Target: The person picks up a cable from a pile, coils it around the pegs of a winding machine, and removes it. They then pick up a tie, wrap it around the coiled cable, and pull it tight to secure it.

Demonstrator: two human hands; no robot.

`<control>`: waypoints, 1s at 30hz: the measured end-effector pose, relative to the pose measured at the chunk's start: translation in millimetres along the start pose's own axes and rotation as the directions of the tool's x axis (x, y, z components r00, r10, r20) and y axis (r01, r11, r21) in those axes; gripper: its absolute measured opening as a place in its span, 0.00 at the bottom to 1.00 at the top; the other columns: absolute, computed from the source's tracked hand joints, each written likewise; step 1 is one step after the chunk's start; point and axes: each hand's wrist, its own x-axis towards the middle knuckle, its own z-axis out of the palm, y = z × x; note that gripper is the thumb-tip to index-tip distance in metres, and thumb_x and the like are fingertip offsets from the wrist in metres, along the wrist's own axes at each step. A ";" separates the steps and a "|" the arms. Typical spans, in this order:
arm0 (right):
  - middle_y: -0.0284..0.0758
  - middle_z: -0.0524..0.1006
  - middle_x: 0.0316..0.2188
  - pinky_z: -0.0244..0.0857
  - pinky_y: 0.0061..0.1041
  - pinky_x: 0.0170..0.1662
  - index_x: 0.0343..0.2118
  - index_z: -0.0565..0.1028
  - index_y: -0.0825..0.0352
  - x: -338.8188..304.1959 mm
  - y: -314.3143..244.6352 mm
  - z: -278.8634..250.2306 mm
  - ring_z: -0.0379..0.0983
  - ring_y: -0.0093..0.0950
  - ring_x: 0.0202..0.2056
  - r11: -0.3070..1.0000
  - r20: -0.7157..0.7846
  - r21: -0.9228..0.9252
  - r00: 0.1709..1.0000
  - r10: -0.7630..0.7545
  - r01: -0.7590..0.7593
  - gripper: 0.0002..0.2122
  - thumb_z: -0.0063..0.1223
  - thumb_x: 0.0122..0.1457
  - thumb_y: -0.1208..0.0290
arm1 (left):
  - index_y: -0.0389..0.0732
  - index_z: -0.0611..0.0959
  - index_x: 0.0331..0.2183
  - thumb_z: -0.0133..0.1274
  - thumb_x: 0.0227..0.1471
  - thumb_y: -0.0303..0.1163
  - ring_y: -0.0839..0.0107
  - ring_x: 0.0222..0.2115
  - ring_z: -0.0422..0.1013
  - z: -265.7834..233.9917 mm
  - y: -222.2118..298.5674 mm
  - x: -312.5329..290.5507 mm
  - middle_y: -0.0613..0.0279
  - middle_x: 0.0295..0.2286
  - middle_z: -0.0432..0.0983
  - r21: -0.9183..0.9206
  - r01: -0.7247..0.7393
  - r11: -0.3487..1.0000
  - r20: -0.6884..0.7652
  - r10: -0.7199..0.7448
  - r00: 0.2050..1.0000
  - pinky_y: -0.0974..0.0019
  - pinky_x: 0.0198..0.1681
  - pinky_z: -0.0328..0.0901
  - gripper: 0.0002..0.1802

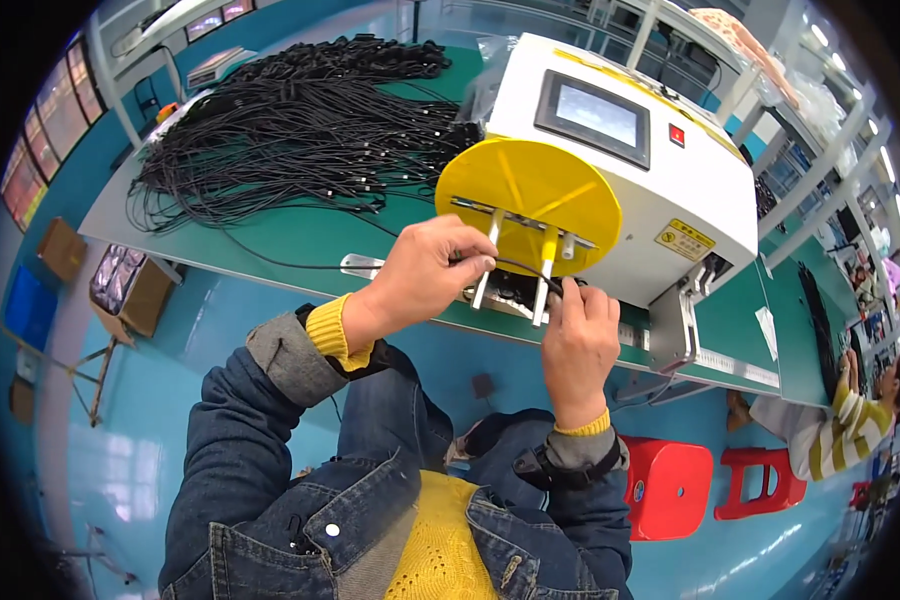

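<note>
A thin black cable [315,267] runs from the pile on the left into my left hand [432,268], which pinches it beside a metal post. The same cable crosses between the two posts [487,258] of a round yellow winding disc [530,190]. My right hand [580,345] closes on the cable's end at the right post; the fingers hide most of that end. The disc sits on the front of a white machine [610,160] with a small screen [595,118] and a red switch [677,135].
A large heap of black cables [290,140] covers the left of the green table [310,235]. A metal bracket [675,325] stands at right by a ruler strip [735,367]. Red stools [670,488] stand below the table edge. Another person in a striped sleeve [850,440] works at far right.
</note>
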 end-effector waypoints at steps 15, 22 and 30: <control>0.39 0.70 0.15 0.62 0.35 0.22 0.15 0.69 0.65 -27.0 31.5 38.0 0.69 0.39 0.20 0.980 0.131 0.008 0.972 0.196 -0.198 0.12 0.49 0.52 0.67 | 0.34 0.80 0.30 0.53 0.46 0.25 0.82 0.21 0.63 13.8 -24.9 27.8 0.66 0.21 0.69 0.005 0.024 1.000 -0.062 -0.024 0.998 0.77 0.24 0.59 0.07; 0.42 0.71 0.17 0.62 0.38 0.23 0.16 0.70 0.66 -99.7 22.5 12.7 0.68 0.42 0.21 0.924 0.391 0.103 0.869 0.303 -0.368 0.13 0.50 0.51 0.64 | 0.36 0.81 0.31 0.53 0.45 0.26 0.76 0.20 0.65 7.7 -30.5 13.3 0.63 0.22 0.72 0.007 -0.033 0.999 -0.141 0.034 0.989 0.74 0.24 0.60 0.07; 0.45 0.71 0.17 0.61 0.37 0.24 0.18 0.73 0.68 -148.0 13.3 -1.2 0.69 0.44 0.22 0.800 0.561 0.202 0.736 0.378 -0.565 0.12 0.50 0.51 0.65 | 0.35 0.80 0.34 0.52 0.45 0.21 0.77 0.19 0.65 -7.2 -22.4 6.3 0.63 0.22 0.72 0.213 -0.228 0.950 -0.139 0.260 0.955 0.76 0.23 0.61 0.09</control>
